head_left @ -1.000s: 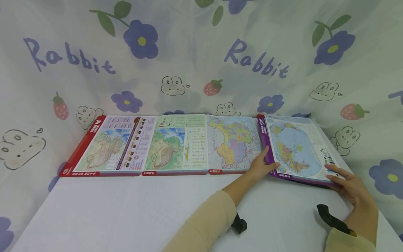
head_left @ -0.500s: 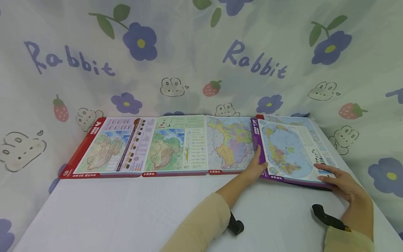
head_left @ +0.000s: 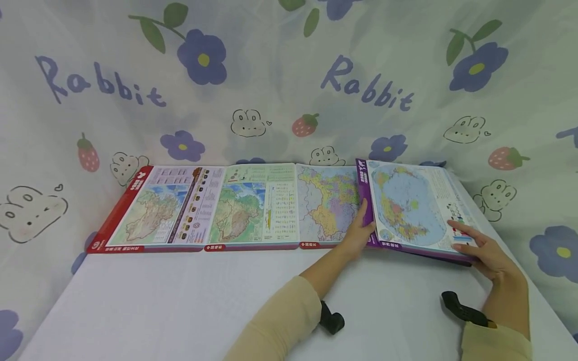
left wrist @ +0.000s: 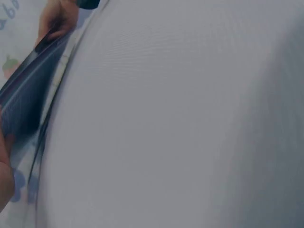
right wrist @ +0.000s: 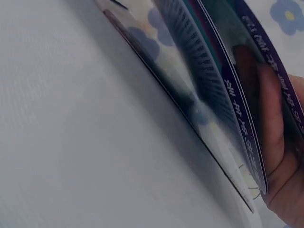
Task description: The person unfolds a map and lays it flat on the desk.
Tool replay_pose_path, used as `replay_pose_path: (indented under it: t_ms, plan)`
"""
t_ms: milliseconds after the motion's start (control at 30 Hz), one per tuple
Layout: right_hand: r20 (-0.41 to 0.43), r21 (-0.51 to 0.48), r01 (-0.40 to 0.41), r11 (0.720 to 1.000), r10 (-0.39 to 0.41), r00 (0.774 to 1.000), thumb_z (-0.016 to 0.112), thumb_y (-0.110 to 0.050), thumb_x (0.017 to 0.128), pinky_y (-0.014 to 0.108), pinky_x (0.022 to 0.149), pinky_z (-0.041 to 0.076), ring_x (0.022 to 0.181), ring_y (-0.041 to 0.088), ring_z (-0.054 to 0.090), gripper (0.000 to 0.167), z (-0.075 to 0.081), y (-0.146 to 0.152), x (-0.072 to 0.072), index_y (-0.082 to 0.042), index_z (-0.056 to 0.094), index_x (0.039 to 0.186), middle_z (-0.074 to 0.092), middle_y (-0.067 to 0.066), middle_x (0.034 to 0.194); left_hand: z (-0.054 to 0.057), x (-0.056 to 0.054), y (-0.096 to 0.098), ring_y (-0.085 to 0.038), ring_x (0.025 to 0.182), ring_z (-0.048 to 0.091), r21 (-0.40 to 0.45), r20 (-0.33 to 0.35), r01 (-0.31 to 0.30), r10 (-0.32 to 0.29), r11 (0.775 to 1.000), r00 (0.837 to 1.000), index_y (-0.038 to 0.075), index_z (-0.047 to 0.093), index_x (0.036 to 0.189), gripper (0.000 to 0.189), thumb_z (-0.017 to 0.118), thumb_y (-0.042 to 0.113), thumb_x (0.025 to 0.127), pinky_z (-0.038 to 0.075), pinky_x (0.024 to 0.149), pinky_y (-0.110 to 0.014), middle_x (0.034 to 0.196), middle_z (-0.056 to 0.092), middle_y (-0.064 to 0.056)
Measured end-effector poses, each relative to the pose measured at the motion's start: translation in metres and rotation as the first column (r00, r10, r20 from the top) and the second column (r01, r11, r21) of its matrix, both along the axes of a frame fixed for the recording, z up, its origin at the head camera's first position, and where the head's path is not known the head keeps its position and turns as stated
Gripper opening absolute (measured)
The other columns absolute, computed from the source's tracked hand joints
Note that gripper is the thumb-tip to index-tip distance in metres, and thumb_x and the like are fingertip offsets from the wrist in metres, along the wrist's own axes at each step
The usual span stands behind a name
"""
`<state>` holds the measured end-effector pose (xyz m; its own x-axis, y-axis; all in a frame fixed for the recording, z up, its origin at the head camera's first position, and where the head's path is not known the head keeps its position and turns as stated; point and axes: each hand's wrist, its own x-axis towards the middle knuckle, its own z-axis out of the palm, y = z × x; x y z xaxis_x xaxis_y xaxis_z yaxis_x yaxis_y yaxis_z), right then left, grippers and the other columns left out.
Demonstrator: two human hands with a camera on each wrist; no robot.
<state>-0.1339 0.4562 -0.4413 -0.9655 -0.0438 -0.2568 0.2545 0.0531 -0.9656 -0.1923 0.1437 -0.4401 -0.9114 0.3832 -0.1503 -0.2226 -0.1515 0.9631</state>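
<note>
In the head view, a folded world map point(head_left: 404, 205) with a purple left border lies tilted over the right end of a red-edged fold-out map point(head_left: 253, 210). My left hand point(head_left: 355, 236) grips its purple border, thumb on top. At the lower right corner, my right hand point(head_left: 489, 254) holds the same map, some fingers on the printed face and the rest hidden underneath. The right wrist view shows the world map's purple-edged layers point(right wrist: 242, 118) apart, with a finger of my right hand point(right wrist: 285, 166) between them. Its underside point(left wrist: 28, 104) hangs above the table in the left wrist view.
A white cloth-covered table point(head_left: 180, 301) extends in front of the maps. Behind them hangs a white curtain point(head_left: 271, 65) printed with rabbits, flowers and strawberries. Black wrist mounts point(head_left: 331, 318) stick out below both sleeves.
Both hands have shifted left with the world map, then lifted it slightly toward the back. It covers more of the fold-out map, including the red corner seen behind it earlier.
</note>
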Motion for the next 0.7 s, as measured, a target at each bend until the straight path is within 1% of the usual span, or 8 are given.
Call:
replay_pose_path:
  t_ms: [67, 133, 267, 367, 433, 500, 567, 700]
  plan:
    - [0.010, -0.043, 0.016, 0.999, -0.015, 1.000, 0.061, 0.000, 0.089, 0.014, 0.076, 0.048, 0.094, 0.000, 0.054, 0.059, 0.001, -0.002, -0.002, -0.033, 0.050, 0.137, 0.039, -0.015, 0.119, 0.002, 0.000, -0.002, -0.024, 0.146, 0.002, 0.015, -0.011, -0.009, 0.010, 1.000, 1.000, 0.030, 0.017, 0.152, 0.065, 0.044, 0.005, 0.097, 0.006, 0.118, -0.045, 0.159, 0.009, 0.001]
    - [0.024, -0.055, 0.027, 0.998, -0.026, 0.999, 0.062, -0.001, 0.089, 0.015, 0.076, 0.048, 0.094, 0.000, 0.054, 0.059, 0.003, -0.004, -0.004, -0.034, 0.050, 0.137, 0.040, -0.015, 0.119, 0.004, -0.001, -0.004, -0.023, 0.146, 0.002, 0.031, -0.012, -0.014, 0.015, 0.999, 1.000, 0.032, 0.018, 0.151, 0.066, 0.044, 0.005, 0.097, 0.005, 0.118, -0.044, 0.159, 0.009, 0.003]
    - [0.046, -0.023, 0.025, 0.999, -0.024, 0.999, 0.062, -0.003, 0.089, 0.015, 0.077, 0.047, 0.095, -0.001, 0.053, 0.060, 0.008, -0.009, -0.007, -0.036, 0.049, 0.137, 0.037, -0.015, 0.120, 0.008, -0.001, -0.011, -0.022, 0.146, 0.001, 0.038, -0.019, -0.011, 0.012, 0.999, 1.000, 0.033, 0.016, 0.151, 0.067, 0.044, 0.005, 0.097, 0.006, 0.118, -0.044, 0.159, 0.007, 0.003]
    - [0.047, -0.025, 0.024, 0.999, -0.022, 0.999, 0.062, -0.002, 0.089, 0.015, 0.077, 0.047, 0.095, -0.001, 0.053, 0.060, 0.011, -0.014, -0.009, -0.036, 0.049, 0.137, 0.035, -0.015, 0.121, 0.011, -0.001, -0.017, -0.021, 0.146, 0.001, 0.032, -0.035, -0.006, 0.007, 0.999, 0.999, 0.032, 0.014, 0.152, 0.067, 0.043, 0.005, 0.098, 0.007, 0.118, -0.044, 0.159, 0.006, 0.004]
    - [0.037, -0.060, 0.021, 0.998, -0.019, 0.999, 0.061, 0.000, 0.089, 0.016, 0.076, 0.048, 0.095, 0.000, 0.054, 0.058, 0.012, -0.019, -0.011, -0.035, 0.052, 0.135, 0.036, -0.014, 0.121, 0.012, -0.001, -0.021, -0.021, 0.146, 0.002, 0.034, -0.039, -0.015, 0.016, 0.999, 0.999, 0.032, 0.014, 0.152, 0.067, 0.042, 0.005, 0.098, 0.009, 0.118, -0.044, 0.159, 0.006, 0.004]
    - [0.024, -0.101, 0.019, 0.995, -0.017, 1.000, 0.060, 0.002, 0.089, 0.016, 0.076, 0.049, 0.094, 0.001, 0.056, 0.058, 0.014, -0.024, -0.014, -0.033, 0.054, 0.134, 0.038, -0.014, 0.122, 0.013, -0.002, -0.024, -0.021, 0.146, 0.003, 0.043, -0.028, -0.034, 0.035, 0.998, 0.999, 0.033, 0.015, 0.152, 0.067, 0.042, 0.004, 0.098, 0.009, 0.118, -0.042, 0.159, 0.007, 0.005]
    - [0.015, -0.146, 0.015, 0.989, -0.013, 1.000, 0.059, 0.004, 0.089, 0.017, 0.075, 0.050, 0.094, 0.002, 0.058, 0.057, 0.015, -0.030, -0.017, -0.031, 0.055, 0.133, 0.041, -0.013, 0.121, 0.014, -0.003, -0.028, -0.023, 0.146, 0.003, 0.071, -0.016, -0.056, 0.058, 0.996, 0.998, 0.032, 0.017, 0.151, 0.067, 0.042, 0.003, 0.097, 0.010, 0.118, -0.043, 0.159, 0.007, 0.002]
    - [-0.001, -0.163, 0.009, 0.987, -0.009, 1.000, 0.059, 0.004, 0.089, 0.018, 0.076, 0.051, 0.094, 0.003, 0.060, 0.056, 0.016, -0.043, -0.022, -0.029, 0.056, 0.133, 0.041, -0.012, 0.122, 0.017, -0.004, -0.036, -0.025, 0.146, 0.002, 0.112, -0.001, -0.088, 0.088, 0.990, 0.996, 0.031, 0.018, 0.151, 0.067, 0.042, 0.001, 0.096, 0.010, 0.118, -0.042, 0.160, 0.006, -0.001]
